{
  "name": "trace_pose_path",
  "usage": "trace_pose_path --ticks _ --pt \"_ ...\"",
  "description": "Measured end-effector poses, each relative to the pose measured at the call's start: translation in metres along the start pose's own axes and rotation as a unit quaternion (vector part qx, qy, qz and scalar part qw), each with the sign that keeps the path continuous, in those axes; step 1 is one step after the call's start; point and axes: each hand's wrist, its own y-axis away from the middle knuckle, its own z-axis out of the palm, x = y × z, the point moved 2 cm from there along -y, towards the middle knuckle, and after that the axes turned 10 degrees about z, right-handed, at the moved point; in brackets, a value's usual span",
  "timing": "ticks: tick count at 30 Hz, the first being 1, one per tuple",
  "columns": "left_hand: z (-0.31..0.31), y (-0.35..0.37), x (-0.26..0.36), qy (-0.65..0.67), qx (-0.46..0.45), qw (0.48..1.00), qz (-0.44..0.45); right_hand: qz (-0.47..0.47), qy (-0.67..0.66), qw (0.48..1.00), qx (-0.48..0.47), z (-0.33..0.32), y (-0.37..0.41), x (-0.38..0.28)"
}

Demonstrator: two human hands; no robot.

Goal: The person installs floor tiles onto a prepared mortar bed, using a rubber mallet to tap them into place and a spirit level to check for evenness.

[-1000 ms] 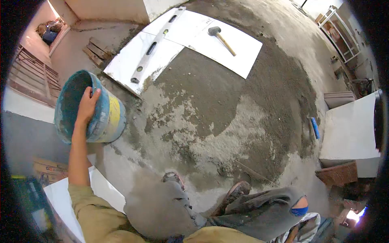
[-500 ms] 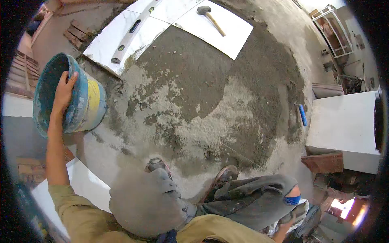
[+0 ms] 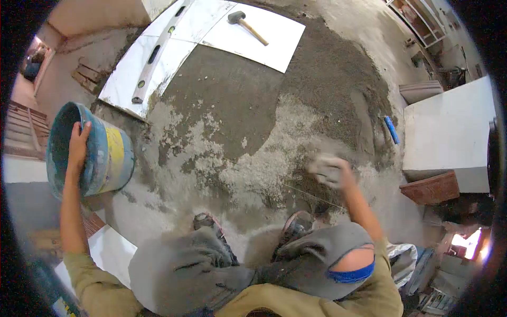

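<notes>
At the left, my left hand (image 3: 78, 145) grips the rim of a blue bucket (image 3: 95, 158) with a yellow band, fingers over the edge. The bucket leans, its mouth turned toward the left. My right hand (image 3: 344, 174) is smeared by motion over the grey mortar (image 3: 338, 100) on the floor. It is closed on a pale grey object (image 3: 326, 170), too blurred to name. A thin string (image 3: 317, 198) runs along the floor below that hand.
White tiles (image 3: 285, 45) at the top carry a rubber mallet (image 3: 248, 27) and a spirit level (image 3: 153, 55). A blue-handled tool (image 3: 391, 130) lies right of the mortar, near a white box-like block (image 3: 446, 127) and a reddish-brown slab (image 3: 430, 187).
My right hand has come up from beside my right knee to above the mortar, carrying the pale grey object. My left hand still holds the bucket; the view has shifted slightly.
</notes>
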Motion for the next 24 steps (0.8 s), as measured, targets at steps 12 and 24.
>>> trace_pose_path --ticks 12,24 --pt "-0.007 -0.012 0.004 -0.014 -0.073 0.996 0.042 -0.311 -0.165 0.917 0.185 0.061 -0.149 -0.078" --pt "-0.008 -0.014 -0.016 0.005 -0.051 0.999 -0.007 -0.245 0.134 0.960 -0.014 0.105 -0.289 -0.051"
